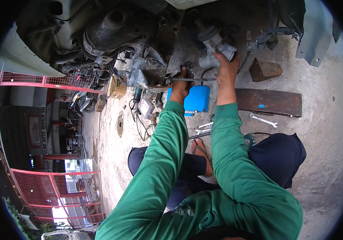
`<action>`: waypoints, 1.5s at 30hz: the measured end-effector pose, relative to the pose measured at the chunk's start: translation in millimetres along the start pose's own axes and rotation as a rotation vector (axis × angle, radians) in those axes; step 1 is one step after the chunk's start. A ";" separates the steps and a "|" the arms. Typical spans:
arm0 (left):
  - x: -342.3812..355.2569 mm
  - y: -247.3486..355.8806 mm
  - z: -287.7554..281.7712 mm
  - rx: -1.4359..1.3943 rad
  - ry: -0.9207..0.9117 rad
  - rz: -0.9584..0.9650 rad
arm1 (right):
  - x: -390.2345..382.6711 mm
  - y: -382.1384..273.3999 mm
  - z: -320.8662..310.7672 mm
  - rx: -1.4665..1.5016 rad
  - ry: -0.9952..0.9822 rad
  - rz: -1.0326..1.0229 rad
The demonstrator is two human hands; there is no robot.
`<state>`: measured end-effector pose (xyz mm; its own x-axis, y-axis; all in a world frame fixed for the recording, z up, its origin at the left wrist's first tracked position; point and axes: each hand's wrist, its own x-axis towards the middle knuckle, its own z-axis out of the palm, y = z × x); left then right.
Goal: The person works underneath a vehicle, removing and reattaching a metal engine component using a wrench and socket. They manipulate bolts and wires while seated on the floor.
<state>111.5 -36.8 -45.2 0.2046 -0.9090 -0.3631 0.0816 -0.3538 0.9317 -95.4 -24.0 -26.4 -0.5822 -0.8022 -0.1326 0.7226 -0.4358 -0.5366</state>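
Observation:
My right hand point(227, 74) is closed round a grey cast-metal part point(210, 61) with cylindrical housings, held up under the vehicle's raised body. Just left of that part, my left hand point(182, 86) is closed at a small dark fitting beside the rusty bracket end point(161, 78); what its fingers grip is mostly hidden. A thin ribbed hose point(197, 79) runs between my two hands. Both arms reach forward in green sleeves, above a blue plastic case point(197, 99) on the concrete.
A rusty flat metal box point(268, 102) and a brown wedge-shaped block point(264, 70) lie right of my arm. Nearby is a combination wrench point(264, 120). A corded power tool point(137, 96) and a cardboard box point(117, 87) are to the left. Red mesh gates point(53, 188) stand farther off.

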 end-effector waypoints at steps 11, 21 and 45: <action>-24.0 12.4 24.6 -0.130 0.000 -0.074 | 11.8 3.1 -11.0 0.106 -0.042 0.033; -12.9 16.4 19.4 0.096 0.024 0.102 | 12.2 6.7 -10.7 0.093 -0.037 0.066; -22.2 23.7 27.0 0.122 0.133 0.326 | 4.7 -4.7 18.8 0.150 -0.048 0.093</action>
<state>82.6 -30.9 -15.0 0.3260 -0.9447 -0.0366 -0.1243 -0.0812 0.9889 -94.5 -33.4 -8.8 -0.4943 -0.8589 -0.1339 0.8221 -0.4118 -0.3931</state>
